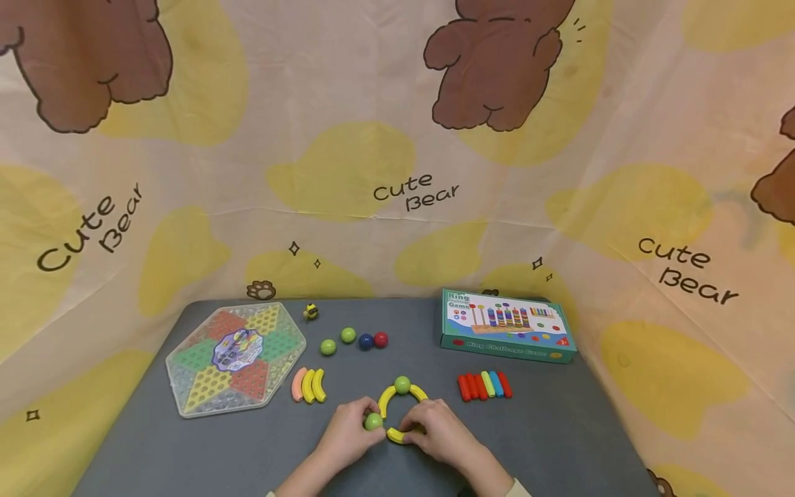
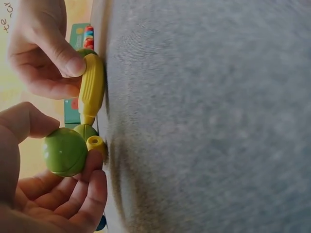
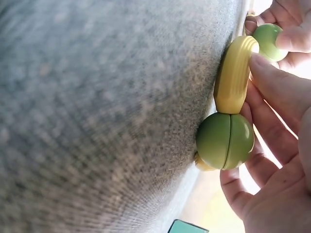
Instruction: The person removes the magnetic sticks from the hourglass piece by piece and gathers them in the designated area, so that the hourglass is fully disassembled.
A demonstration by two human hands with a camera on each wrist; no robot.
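Observation:
A ring-like arc of magnetic building pieces lies on the grey table, made of yellow curved rods [image 1: 386,400] and green balls [image 1: 402,384]. My left hand [image 1: 345,433] pinches a loose green ball [image 1: 373,422] at the arc's left side. In the left wrist view that ball [image 2: 65,152] sits near a yellow rod's end [image 2: 95,141]; contact is unclear. My right hand [image 1: 439,429] pinches the nearest yellow curved rod [image 1: 395,435] between thumb and fingers. This rod [image 3: 234,75] joins a green ball [image 3: 225,141] in the right wrist view; my right hand hides that ball in the head view.
Left lies a hexagonal board-game case [image 1: 236,359], with pink and yellow curved rods [image 1: 308,385] beside it. Behind are several coloured balls [image 1: 366,341] and a toy bee [image 1: 310,312]. To the right, several short coloured rods [image 1: 484,385] lie before a green game box [image 1: 508,324].

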